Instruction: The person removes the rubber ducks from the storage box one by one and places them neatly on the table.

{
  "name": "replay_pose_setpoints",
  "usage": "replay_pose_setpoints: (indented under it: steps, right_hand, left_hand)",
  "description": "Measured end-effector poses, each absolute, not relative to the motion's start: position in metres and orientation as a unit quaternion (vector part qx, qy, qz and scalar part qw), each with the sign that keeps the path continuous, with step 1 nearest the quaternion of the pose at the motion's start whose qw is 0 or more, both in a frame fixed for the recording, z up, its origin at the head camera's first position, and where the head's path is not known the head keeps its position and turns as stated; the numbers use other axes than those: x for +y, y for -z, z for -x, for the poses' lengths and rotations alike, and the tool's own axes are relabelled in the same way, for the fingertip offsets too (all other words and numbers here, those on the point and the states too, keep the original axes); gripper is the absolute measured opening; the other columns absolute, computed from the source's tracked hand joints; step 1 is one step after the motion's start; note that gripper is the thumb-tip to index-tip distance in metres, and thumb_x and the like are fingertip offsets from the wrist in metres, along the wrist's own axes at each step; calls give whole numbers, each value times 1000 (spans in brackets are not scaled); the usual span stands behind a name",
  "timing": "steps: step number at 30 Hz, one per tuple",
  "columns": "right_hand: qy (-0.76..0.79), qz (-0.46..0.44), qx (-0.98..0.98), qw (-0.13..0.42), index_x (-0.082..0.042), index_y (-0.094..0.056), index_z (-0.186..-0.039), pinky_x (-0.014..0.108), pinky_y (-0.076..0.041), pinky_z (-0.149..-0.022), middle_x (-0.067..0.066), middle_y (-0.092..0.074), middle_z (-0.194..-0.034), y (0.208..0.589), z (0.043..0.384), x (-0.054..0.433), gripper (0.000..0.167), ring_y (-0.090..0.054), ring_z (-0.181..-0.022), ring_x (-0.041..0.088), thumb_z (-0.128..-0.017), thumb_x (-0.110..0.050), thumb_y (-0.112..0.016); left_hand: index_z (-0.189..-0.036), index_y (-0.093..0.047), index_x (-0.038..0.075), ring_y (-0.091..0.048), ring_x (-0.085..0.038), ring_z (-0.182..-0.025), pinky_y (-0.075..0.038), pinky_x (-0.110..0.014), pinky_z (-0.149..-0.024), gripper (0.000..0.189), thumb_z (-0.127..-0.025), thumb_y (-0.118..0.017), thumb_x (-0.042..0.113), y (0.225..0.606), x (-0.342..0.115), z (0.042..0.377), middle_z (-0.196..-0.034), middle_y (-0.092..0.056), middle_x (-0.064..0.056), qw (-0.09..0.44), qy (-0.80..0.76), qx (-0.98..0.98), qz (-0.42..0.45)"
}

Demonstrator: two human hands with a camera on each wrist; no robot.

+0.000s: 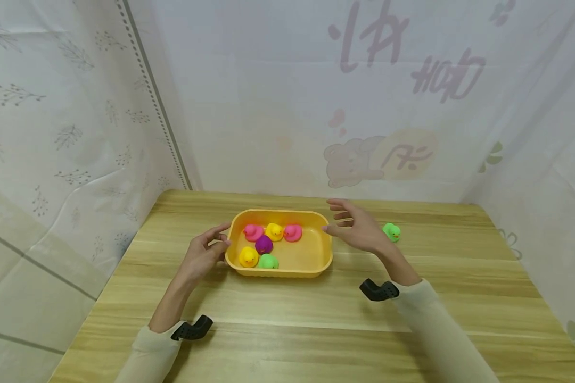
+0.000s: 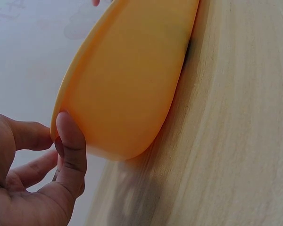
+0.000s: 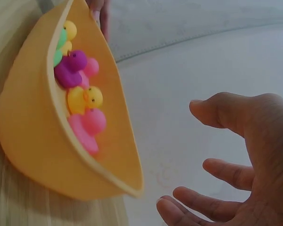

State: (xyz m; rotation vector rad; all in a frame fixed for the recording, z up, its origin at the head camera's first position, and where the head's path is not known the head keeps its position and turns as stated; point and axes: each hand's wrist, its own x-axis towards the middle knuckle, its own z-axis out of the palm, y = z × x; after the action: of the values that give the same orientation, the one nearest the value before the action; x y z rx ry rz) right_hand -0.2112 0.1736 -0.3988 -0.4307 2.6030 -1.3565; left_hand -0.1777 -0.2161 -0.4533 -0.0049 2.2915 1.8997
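Note:
A yellow plastic basin [image 1: 311, 274] stands on the wooden table, with several rubber ducks inside. Two are pink, such as the right-hand pink duck [image 1: 293, 233]; others are a purple duck [image 1: 264, 244], two yellow ducks including the front one [image 1: 248, 257], and a green duck [image 1: 268, 262]. At the basin's left end my left hand [image 1: 205, 254] pinches the rim between thumb and finger, plainest in the left wrist view. My right hand [image 1: 356, 226] hovers by the right end, fingers spread and holding nothing; the right wrist view shows a gap between it and the basin.
Another green duck [image 1: 392, 232] sits on the table [image 1: 287, 330], to the right of the right hand. Printed curtains [image 1: 259, 117] hang behind the table and along both sides. Each wrist carries a black camera mount, such as the right one [image 1: 378, 290].

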Motion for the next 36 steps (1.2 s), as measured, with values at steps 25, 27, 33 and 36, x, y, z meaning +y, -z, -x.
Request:
replay_pose_setpoints:
  steps: [25,27,33,36]
  right_hand:
    - [403,128,889,175,-18,-51,-150,44,-58,-98,16,-55,-147,412,225,112,68,-61,-127,35,-89,-35,-77]
    - [392,121,895,176,-18,-52,-149,44,-58,-98,15,-56,-146,414,227,109,68,-59,-128,34,-89,-37,-77]
    - [391,93,900,167,-17,-54,-147,49,-54,-104,14,-58,-145,419,227,99,67,-55,-133,34,-88,-37,-79]
    - [394,79,901,161,-18,-57,-145,49,-53,-104,15,-59,-143,421,226,94,66,-56,-132,34,-87,-38,-81]
  left_hand:
    - [-152,-46,3,-68,-19,-79,-62,-26,-71,49,-103,-54,5,455,-217,176,-114,-49,-16,77,-636,767,-8]
    - [-152,-46,4,-68,-20,-79,-62,-27,-72,49,-104,-54,6,455,-217,176,-114,-49,-16,78,-636,768,-7]
    - [-152,-47,4,-68,-19,-77,-63,-29,-72,50,-103,-54,6,456,-217,177,-114,-49,-16,78,-637,767,-5]
    - [-152,-47,4,-68,-18,-77,-63,-29,-72,50,-102,-55,5,456,-216,177,-114,-49,-16,76,-638,766,-2]
